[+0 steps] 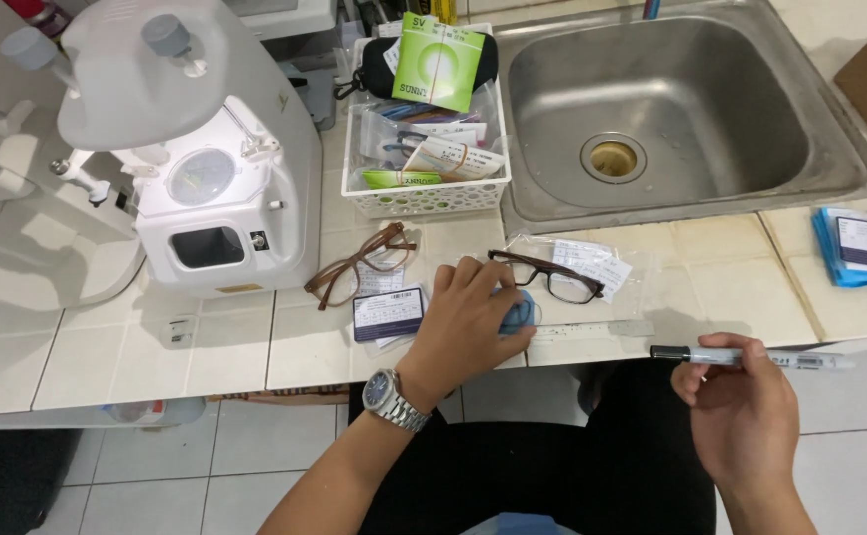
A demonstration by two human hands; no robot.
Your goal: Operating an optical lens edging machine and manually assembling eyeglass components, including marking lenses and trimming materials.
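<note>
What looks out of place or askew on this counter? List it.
Nothing is spilled or broken. The brown glasses lie skewed, partly over a card. The white basket is overfilled, with a green packet and black case sticking above its rim. The left hand covers a blue object; the right hand holds a pen.

An optician's workshop: a white lens-edging machine (206, 168) stands on the tiled tabletop (156, 347) beside a steel sink (671, 109). A white basket (424, 149) holds packeted lenses and job slips, and brown eyeglass frames (359, 266) and dark eyeglass frames (547, 275) lie near paperwork.
</note>
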